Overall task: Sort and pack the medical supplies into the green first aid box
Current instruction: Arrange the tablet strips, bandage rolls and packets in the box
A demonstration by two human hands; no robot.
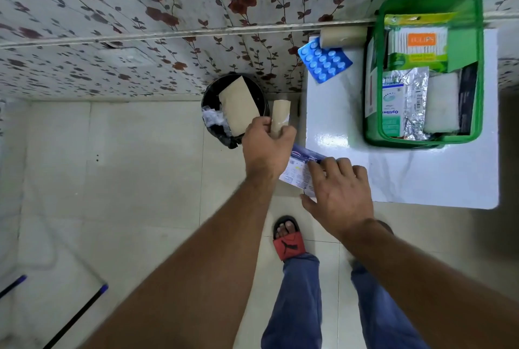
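Head view: left hand (266,149) carried a cardboard tube (279,118) just beside the black bin (213,95), fingers clamped round its lower end.
Right hand (341,194) lay on a flat white-and-blue packet (299,170) at the table edge nearest the bin, fingers spread and pressing. The packet looked light, thin and bendy, best pinched by its overhanging edge. The green first aid box (477,73) sat open, well away from the bin.

Home room: floral wallpaper (168,11), tiled floor (112,180).
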